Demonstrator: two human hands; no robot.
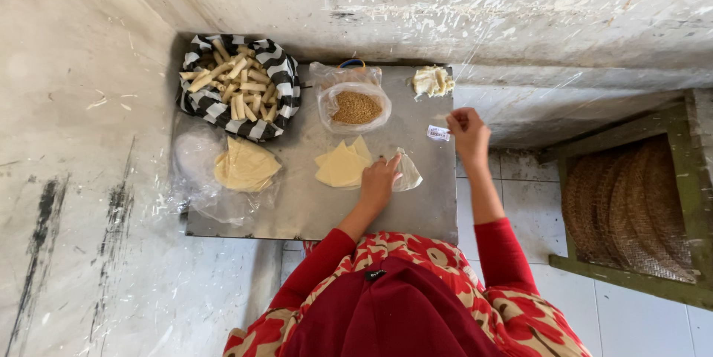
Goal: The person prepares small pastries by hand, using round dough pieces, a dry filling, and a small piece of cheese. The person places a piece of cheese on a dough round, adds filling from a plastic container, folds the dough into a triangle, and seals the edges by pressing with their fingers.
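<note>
Two hands, left hand (379, 181) fingers flat on triangular wrapper (406, 172), tip pointing away, right hand (468, 133) seemingly pinched.

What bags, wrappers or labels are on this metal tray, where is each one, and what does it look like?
Clear plastic bag: back middle, open, holding brown grains.
Small label: right edge, by the right hand; white rectangle, print too small to tell.
Clear plastic sheet: left side, crumpled, under a pale yellow stack.
Striped bag: back left corner, black and white, holding pale rolled sticks.

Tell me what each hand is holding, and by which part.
Left hand presses on the thin wrapper at its left edge; right hand seems empty.
</note>
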